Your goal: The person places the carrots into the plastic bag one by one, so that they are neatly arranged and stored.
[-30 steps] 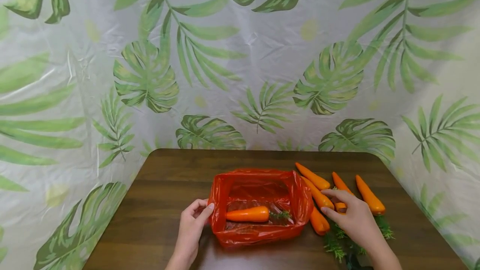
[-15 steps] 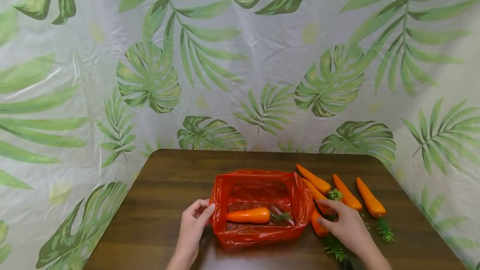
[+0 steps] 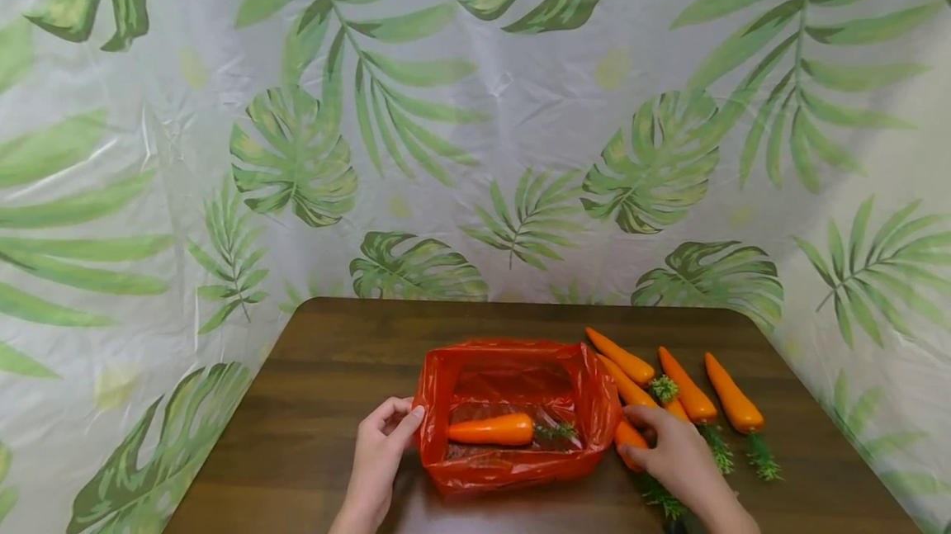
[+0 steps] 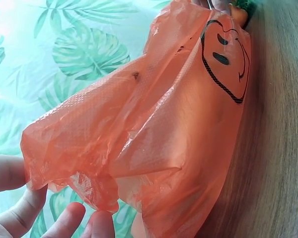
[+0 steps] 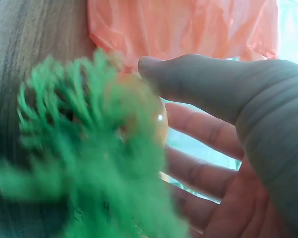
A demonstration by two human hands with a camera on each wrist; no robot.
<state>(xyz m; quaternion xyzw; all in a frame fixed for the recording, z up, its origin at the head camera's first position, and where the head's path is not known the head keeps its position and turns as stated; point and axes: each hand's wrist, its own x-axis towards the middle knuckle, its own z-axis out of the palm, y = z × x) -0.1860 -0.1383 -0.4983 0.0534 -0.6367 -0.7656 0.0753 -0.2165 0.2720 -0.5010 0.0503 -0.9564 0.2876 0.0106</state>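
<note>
A red plastic bag (image 3: 520, 476) stands open-mouthed on the table, one orange carrot (image 3: 492, 429) with a green top lying inside it. My left hand (image 3: 380, 451) pinches the bag's left rim between thumb and fingers. In the left wrist view the bag's side (image 4: 139, 129) shows a black printed smiley face. Just right of the bag, my right hand (image 3: 676, 456) has its thumb and fingers around a carrot (image 3: 630, 437). The right wrist view shows that carrot's leafy green top (image 5: 109, 163) in front, with thumb and fingers on opposite sides of its orange end.
More carrots lie right of the bag: one at the back (image 3: 620, 355), another (image 3: 687, 385) beyond the right hand, and one farthest right (image 3: 734, 394). The brown wooden table (image 3: 327, 352) meets a leaf-patterned curtain (image 3: 520, 105) behind and at the sides.
My right hand has moved left and down from among the carrots to the one closest to the bag, its fingers coming round it. The left hand keeps its hold on the bag.
</note>
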